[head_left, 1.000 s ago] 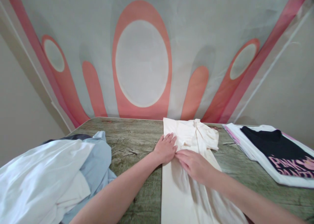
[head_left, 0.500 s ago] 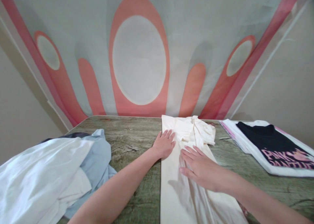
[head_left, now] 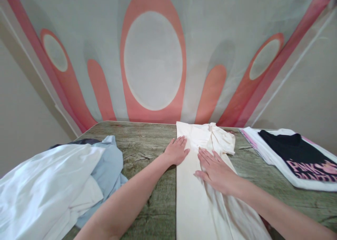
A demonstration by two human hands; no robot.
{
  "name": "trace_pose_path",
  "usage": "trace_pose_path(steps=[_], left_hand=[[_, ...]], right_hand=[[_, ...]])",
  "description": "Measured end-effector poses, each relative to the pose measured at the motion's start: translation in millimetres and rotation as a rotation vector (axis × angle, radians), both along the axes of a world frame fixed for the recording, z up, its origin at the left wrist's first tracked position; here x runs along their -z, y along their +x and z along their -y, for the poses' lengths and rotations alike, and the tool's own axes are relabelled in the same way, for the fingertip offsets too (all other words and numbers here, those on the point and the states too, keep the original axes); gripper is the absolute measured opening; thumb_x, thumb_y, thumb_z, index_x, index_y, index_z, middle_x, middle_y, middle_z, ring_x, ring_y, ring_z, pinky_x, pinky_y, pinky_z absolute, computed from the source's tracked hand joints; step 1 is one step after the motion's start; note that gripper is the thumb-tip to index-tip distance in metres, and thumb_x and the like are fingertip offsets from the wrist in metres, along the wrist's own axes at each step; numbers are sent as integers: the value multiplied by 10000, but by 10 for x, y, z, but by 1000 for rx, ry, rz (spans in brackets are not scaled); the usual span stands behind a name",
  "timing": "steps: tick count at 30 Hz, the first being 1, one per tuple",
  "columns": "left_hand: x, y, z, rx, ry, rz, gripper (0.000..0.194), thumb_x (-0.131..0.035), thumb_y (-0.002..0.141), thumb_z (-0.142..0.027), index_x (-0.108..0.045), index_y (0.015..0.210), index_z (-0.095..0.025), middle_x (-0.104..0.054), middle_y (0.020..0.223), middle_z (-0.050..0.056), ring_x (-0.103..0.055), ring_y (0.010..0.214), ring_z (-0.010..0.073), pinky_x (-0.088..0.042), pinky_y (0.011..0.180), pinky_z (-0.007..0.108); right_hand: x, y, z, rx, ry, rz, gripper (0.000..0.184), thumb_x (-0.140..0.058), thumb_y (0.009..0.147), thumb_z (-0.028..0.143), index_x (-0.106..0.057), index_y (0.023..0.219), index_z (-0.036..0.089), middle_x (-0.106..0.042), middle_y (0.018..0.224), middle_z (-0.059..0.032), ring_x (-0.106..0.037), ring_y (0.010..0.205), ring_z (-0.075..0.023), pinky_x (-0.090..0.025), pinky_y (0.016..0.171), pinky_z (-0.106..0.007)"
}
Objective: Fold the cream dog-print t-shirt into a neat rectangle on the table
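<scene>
Cream garment [head_left: 191,198] laid out lengthwise at five o'clock in your view, its far end right at the far edge of the desk [head_left: 142,145], its left edge running straight! Your left hand [head_left: 177,151] lies palm down over that edge, fingers a little spread, gripping nothing. Your right hand [head_left: 214,168], at four to five o'clock, is spread over the creased middle, thumb apart from the fingers; whether the whole palm touches, you can't tell. Just past it sits a rumpled flap [head_left: 223,140]. Over at eight o'clock, a loose white cloth [head_left: 47,187] lies on a light blue one [head_left: 109,164]; at four o'clock, a black shirt [head_left: 297,152] with pink lettering rests on white fabric [head_left: 305,183].
</scene>
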State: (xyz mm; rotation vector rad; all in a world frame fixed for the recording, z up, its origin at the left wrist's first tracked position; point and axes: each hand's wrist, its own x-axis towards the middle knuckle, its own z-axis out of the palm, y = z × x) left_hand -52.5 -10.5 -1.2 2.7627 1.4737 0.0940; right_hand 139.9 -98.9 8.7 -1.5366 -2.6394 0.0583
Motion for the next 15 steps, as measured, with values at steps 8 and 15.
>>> trace_pose_path(steps=[8,15], left_hand=[[-49,9,37,-72,3,-11,626,-185,904,-481,-226,1386,-84,-181,1458,130,-135,1346,234,-132,1074,419],[-61,-143,-62,-102,-15,-8,790,-159,827,-671,-223,1394,-125,-151,1467,121,-116,1342,287,-100,1060,496]], right_hand=[[-42,-38,127,-19,-25,-49,679,-216,882,565,-217,1408,136,-203,1462,-116,-146,1345,-251,-113,1083,-484],[19,-17,195,-13,-67,-44,708,-217,871,590,-261,1394,116,-211,1455,-133,-174,1336,-267,-91,1084,-490]])
